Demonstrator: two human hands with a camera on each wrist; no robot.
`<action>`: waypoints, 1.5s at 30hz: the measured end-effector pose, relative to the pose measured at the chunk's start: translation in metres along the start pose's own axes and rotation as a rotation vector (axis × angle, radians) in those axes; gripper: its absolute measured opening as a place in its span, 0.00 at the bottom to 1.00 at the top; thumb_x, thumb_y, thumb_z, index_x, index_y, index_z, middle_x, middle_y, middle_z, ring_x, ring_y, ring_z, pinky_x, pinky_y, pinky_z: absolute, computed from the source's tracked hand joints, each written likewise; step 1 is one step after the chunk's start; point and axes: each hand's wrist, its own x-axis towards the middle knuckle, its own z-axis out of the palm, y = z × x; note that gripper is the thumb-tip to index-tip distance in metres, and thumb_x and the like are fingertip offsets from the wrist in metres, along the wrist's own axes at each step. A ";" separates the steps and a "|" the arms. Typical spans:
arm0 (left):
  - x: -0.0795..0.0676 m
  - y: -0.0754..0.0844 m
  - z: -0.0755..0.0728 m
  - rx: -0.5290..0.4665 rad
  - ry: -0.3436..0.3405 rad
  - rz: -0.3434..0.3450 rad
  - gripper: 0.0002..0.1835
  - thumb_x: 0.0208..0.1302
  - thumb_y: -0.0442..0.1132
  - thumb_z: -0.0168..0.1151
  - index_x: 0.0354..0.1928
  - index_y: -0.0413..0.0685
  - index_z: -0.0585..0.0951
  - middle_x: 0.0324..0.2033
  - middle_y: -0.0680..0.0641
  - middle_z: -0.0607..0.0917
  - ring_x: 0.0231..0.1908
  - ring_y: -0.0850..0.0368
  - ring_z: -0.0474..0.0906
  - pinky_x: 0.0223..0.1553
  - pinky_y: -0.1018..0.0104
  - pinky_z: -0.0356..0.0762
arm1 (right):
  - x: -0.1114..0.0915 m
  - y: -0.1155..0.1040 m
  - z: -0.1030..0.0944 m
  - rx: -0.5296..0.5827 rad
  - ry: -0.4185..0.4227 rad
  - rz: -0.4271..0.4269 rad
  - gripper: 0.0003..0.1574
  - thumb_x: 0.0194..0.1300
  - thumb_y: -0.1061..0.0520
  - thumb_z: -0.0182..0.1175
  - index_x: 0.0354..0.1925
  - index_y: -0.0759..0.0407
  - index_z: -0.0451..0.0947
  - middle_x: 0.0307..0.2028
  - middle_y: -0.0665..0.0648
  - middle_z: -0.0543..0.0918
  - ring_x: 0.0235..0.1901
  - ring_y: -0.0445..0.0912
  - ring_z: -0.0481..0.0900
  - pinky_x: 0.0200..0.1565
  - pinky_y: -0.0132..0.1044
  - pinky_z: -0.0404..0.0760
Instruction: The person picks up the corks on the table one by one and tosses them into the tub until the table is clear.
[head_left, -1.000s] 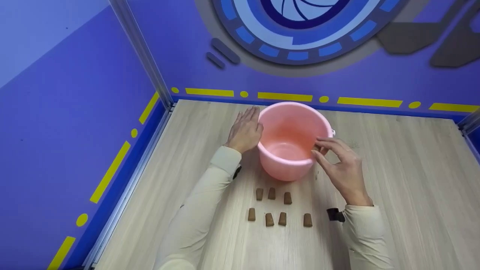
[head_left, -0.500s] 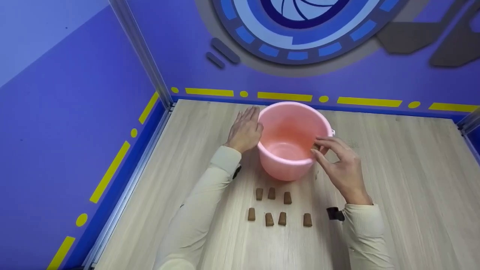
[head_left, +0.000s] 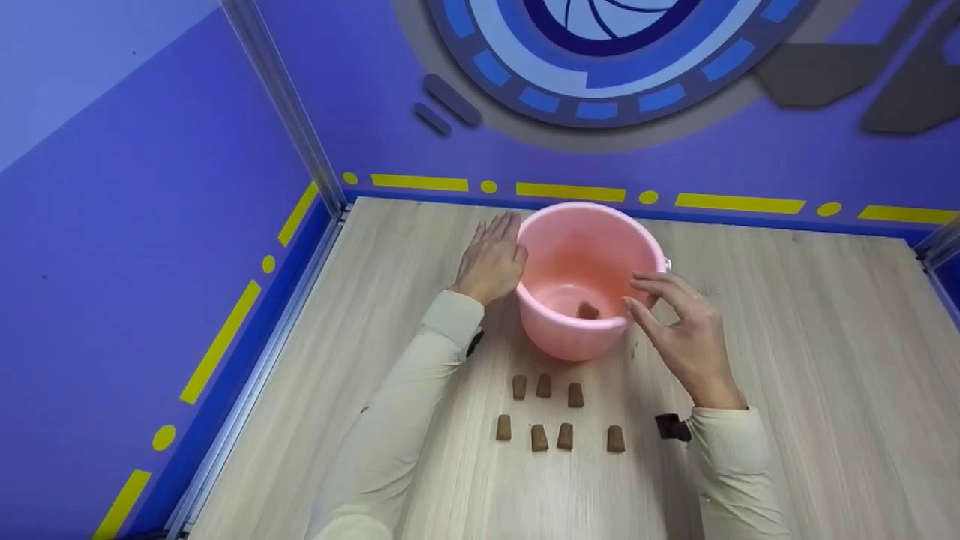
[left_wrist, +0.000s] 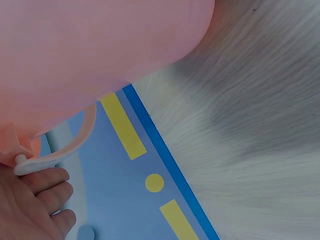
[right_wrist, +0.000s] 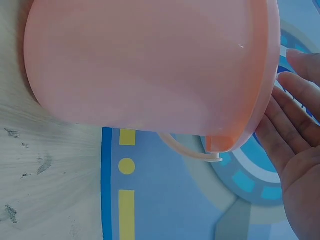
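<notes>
A pink bucket point(head_left: 570, 341) with a white handle point(left_wrist: 55, 160) stands on the table. My left hand point(head_left: 489, 259) rests against its left rim, fingers extended along the outside. At the right rim is my right hand point(head_left: 682, 330), thumb and index finger parted over the opening with nothing between them. Inside the bucket, close to the near wall, shows one small brown tapered piece point(head_left: 588, 310), partly hidden by the rim. Several similar brown pieces point(head_left: 575, 395) stand in two rough rows in front of the bucket. Both wrist views show the bucket's outer wall beside the fingers.
The light wood-grain table point(head_left: 825, 360) is bounded by a printed blue-purple back wall point(head_left: 360, 97) and a left wall point(head_left: 150, 247) with yellow markings. A metal strip point(head_left: 247, 405) runs along the left edge. Dark marks point(right_wrist: 42, 164) lie on the tabletop right of the bucket.
The right thumb and fingers have let go of the brown piece they held at the rim, and it now shows inside the bucket. The left hand and the bucket have not moved.
</notes>
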 end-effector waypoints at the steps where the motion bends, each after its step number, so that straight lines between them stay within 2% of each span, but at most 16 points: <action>1: 0.000 0.000 0.000 -0.001 0.000 -0.001 0.34 0.85 0.46 0.41 0.83 0.37 0.54 0.82 0.40 0.58 0.82 0.47 0.48 0.82 0.50 0.42 | 0.000 0.000 0.000 -0.001 -0.003 0.003 0.20 0.57 0.71 0.78 0.49 0.66 0.89 0.52 0.58 0.90 0.43 0.53 0.85 0.62 0.25 0.73; 15: 0.000 0.000 0.000 -0.015 0.008 0.001 0.33 0.85 0.46 0.41 0.83 0.37 0.55 0.82 0.41 0.58 0.82 0.47 0.49 0.82 0.51 0.40 | -0.004 -0.005 -0.006 0.014 0.005 0.005 0.20 0.58 0.72 0.77 0.50 0.65 0.90 0.53 0.58 0.90 0.51 0.52 0.86 0.63 0.26 0.75; 27: -0.001 0.001 0.000 -0.030 0.003 -0.017 0.33 0.85 0.46 0.41 0.84 0.38 0.54 0.83 0.42 0.57 0.83 0.49 0.48 0.82 0.55 0.36 | -0.023 -0.008 -0.013 -0.015 0.011 0.018 0.24 0.54 0.73 0.79 0.51 0.62 0.90 0.53 0.58 0.90 0.54 0.55 0.86 0.63 0.23 0.73; 30: -0.001 0.002 0.000 -0.035 0.000 -0.021 0.33 0.85 0.46 0.41 0.84 0.38 0.54 0.83 0.42 0.56 0.83 0.49 0.47 0.82 0.56 0.35 | -0.027 -0.009 -0.016 -0.008 0.009 0.019 0.25 0.54 0.73 0.79 0.52 0.62 0.90 0.52 0.58 0.90 0.55 0.52 0.86 0.63 0.24 0.74; 37: 0.000 0.001 0.000 -0.036 -0.003 -0.016 0.33 0.85 0.45 0.40 0.83 0.36 0.54 0.82 0.40 0.57 0.83 0.48 0.47 0.82 0.54 0.37 | -0.037 -0.009 -0.021 0.013 0.000 0.029 0.25 0.56 0.74 0.77 0.53 0.63 0.89 0.52 0.58 0.90 0.57 0.36 0.83 0.62 0.26 0.76; 41: 0.000 0.001 0.000 -0.024 -0.001 -0.008 0.33 0.85 0.45 0.40 0.83 0.36 0.55 0.82 0.41 0.57 0.82 0.47 0.47 0.82 0.52 0.39 | -0.044 -0.006 -0.022 0.004 -0.013 0.046 0.25 0.56 0.74 0.77 0.52 0.63 0.90 0.51 0.57 0.90 0.56 0.35 0.83 0.61 0.24 0.76; 45: 0.000 0.000 0.000 -0.033 0.006 0.000 0.33 0.85 0.45 0.41 0.83 0.36 0.55 0.82 0.40 0.58 0.82 0.47 0.48 0.82 0.53 0.38 | -0.053 -0.002 -0.021 -0.007 -0.010 0.053 0.26 0.53 0.75 0.79 0.51 0.62 0.90 0.49 0.57 0.90 0.53 0.39 0.85 0.59 0.21 0.74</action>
